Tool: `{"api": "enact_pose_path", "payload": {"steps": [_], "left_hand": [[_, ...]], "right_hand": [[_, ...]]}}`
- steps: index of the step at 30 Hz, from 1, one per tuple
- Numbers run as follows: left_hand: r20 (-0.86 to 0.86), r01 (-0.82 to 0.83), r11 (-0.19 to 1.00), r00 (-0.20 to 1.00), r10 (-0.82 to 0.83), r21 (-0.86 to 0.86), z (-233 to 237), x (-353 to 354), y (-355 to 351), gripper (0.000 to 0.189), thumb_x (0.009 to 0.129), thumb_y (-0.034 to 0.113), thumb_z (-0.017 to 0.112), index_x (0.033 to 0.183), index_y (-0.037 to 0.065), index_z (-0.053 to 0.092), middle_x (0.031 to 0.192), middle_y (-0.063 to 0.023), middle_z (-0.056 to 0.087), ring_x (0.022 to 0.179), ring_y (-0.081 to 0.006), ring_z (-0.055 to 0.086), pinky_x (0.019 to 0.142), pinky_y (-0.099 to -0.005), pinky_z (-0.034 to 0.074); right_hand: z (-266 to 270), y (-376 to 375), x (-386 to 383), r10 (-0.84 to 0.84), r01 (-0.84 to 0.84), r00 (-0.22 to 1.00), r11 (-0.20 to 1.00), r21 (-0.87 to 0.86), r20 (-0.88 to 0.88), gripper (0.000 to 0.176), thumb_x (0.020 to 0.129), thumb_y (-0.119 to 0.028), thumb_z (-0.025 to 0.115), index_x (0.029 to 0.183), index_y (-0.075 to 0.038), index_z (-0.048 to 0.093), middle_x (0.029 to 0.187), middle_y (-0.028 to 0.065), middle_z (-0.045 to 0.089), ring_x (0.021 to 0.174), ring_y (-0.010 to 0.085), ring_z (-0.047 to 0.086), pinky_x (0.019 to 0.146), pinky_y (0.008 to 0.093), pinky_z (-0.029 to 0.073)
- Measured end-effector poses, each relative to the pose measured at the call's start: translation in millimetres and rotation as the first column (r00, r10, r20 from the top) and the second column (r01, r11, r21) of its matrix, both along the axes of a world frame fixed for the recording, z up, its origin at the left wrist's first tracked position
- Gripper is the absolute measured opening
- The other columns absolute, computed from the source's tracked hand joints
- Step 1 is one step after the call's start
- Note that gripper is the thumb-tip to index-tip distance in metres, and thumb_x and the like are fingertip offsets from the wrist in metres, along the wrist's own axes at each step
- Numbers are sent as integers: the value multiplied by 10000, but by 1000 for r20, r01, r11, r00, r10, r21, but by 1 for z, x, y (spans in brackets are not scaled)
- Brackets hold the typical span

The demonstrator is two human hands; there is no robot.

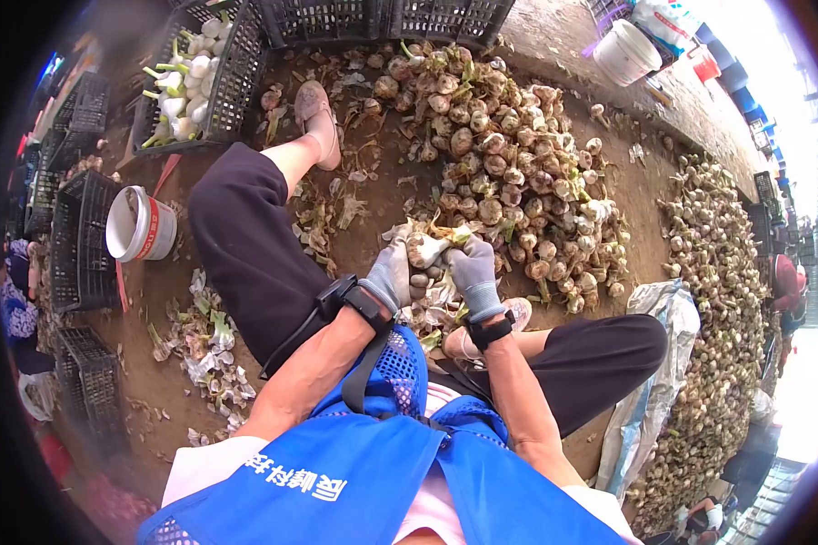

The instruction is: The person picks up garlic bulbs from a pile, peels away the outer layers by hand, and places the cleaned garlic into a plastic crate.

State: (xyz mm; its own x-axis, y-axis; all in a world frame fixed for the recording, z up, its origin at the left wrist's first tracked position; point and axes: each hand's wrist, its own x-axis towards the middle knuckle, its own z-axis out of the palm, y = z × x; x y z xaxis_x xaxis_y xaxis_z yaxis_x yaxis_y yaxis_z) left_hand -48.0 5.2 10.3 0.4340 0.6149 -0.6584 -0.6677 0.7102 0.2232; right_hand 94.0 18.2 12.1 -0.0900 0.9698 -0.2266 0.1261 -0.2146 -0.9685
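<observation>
Both of my hands wear grey gloves and meet over the ground between my legs. My left hand point(393, 272) is closed round the bulb end of a garlic head point(424, 249) with pale skin. On its stalk end, my right hand point(473, 269) has its fingers closed on the leafy stem. Loose peeled skins point(434, 304) lie below my hands. Just beyond them spreads a large pile of unpeeled garlic point(509, 173).
A black crate point(236, 100) with white garlic stands at the upper left, a white bucket point(142, 225) below it. Another bucket point(625, 53) is at the upper right. A white sack point(650, 363) and a long garlic heap point(718, 336) lie to the right. People sit at both edges.
</observation>
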Motion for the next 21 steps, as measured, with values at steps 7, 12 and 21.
{"api": "enact_pose_path", "payload": {"steps": [7, 12, 21], "left_hand": [[-259, -166, 936, 933, 251, 310, -16, 15, 5, 523, 908, 537, 346, 1056, 90, 576, 818, 9, 597, 617, -93, 528, 527, -221, 441], [-438, 39, 501, 549, 712, 864, 16, 27, 1, 348, 907, 402, 467, 1026, 85, 549, 742, 7, 569, 595, -91, 518, 518, -202, 425], [-411, 102, 933, 910, 53, 346, 17, 1, 7, 385, 941, 401, 393, 983, 56, 559, 722, -16, 570, 563, -81, 529, 429, -200, 405]], "right_hand": [[27, -7, 15, 39, -125, 887, 980, -156, -461, 192, 807, 12, 478, 979, 43, 558, 826, 70, 610, 672, 123, 562, 647, 261, 478], [37, -4, 21, 106, -190, 838, 976, -105, -535, 196, 810, 25, 476, 980, 37, 574, 865, 76, 618, 736, 130, 588, 674, 260, 486], [25, -5, 35, 213, -215, 920, 976, 33, -330, 237, 794, 16, 446, 962, 57, 608, 875, 70, 641, 808, 147, 611, 735, 256, 500]]}}
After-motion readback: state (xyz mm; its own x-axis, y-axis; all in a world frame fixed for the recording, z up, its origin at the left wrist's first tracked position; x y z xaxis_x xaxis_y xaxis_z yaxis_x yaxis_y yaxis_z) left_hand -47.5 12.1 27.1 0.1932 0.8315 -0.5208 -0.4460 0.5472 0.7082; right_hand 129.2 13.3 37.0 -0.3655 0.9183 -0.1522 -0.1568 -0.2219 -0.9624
